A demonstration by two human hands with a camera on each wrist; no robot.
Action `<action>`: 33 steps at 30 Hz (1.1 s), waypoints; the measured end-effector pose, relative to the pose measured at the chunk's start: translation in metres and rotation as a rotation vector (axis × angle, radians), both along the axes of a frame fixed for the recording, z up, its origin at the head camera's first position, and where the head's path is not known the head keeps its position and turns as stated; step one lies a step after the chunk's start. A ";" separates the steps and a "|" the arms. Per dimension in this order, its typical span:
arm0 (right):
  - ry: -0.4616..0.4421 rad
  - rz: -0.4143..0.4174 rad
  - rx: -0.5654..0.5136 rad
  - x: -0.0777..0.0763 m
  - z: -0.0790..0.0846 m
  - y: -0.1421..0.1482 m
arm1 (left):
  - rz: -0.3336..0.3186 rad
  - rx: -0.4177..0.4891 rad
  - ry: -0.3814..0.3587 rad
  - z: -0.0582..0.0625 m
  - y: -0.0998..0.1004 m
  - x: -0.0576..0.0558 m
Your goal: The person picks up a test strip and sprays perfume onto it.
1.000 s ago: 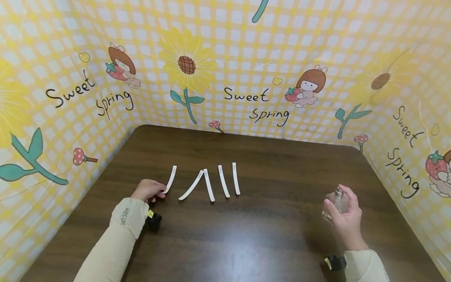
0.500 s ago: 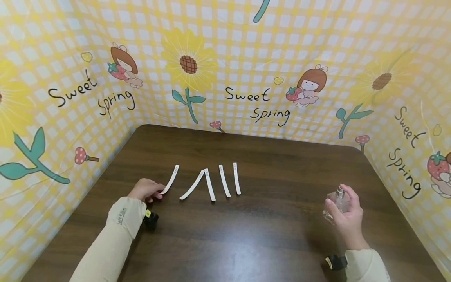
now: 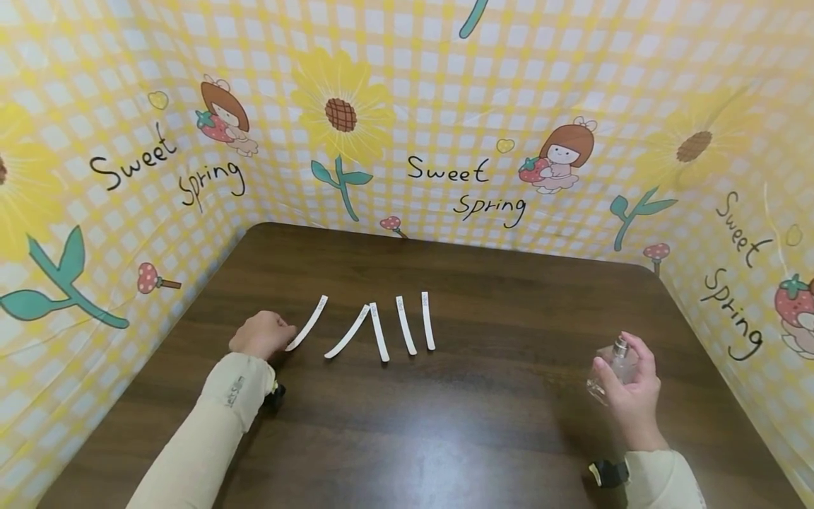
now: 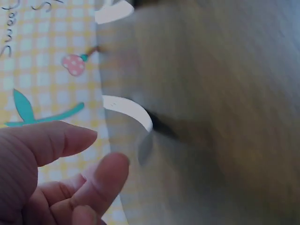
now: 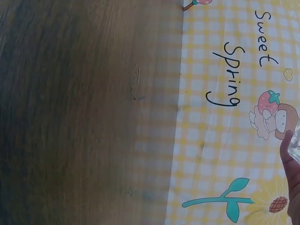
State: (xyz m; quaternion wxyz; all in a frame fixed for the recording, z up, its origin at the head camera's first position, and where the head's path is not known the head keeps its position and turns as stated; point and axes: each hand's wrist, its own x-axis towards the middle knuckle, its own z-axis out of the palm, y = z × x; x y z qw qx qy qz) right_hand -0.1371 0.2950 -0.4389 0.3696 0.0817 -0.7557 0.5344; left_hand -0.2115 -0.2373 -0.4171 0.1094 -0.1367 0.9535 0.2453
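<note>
Left hand (image 3: 262,336): thumb and forefinger parted, gap visible in the left wrist view, nothing held; it sits just beside the near end of a narrow, curved white paper strip (image 3: 308,323) lying on the dark brown wood-grain table (image 3: 496,318). Right hand (image 3: 638,399), well apart: fingers and thumb round a clear, faceted glass spray bottle (image 3: 598,387) with silver neck, forefinger at its top. Between the hands, four similar white strips (image 3: 379,332); the left two nearly meet at far ends. Beyond: yellow-and-white checked cloth (image 3: 458,106), sunflower print.
</note>
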 end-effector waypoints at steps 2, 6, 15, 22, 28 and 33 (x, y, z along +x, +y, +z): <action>-0.013 -0.005 -0.009 0.000 0.001 0.001 | -0.020 0.022 0.012 0.004 0.007 -0.003; -0.033 -0.033 0.002 0.000 0.003 0.003 | -0.075 0.051 0.004 0.010 0.020 -0.011; -0.023 -0.049 0.015 0.001 0.006 0.008 | -0.176 0.043 -0.018 0.017 0.046 -0.031; -0.061 -0.070 0.027 0.007 0.004 0.008 | -0.256 0.010 -0.063 0.017 0.068 -0.039; -0.060 -0.049 0.021 0.008 0.003 0.008 | -0.265 -0.061 -0.109 0.014 0.077 -0.038; -0.058 -0.056 0.033 0.009 0.002 0.009 | -0.284 -0.082 -0.143 0.011 0.078 -0.036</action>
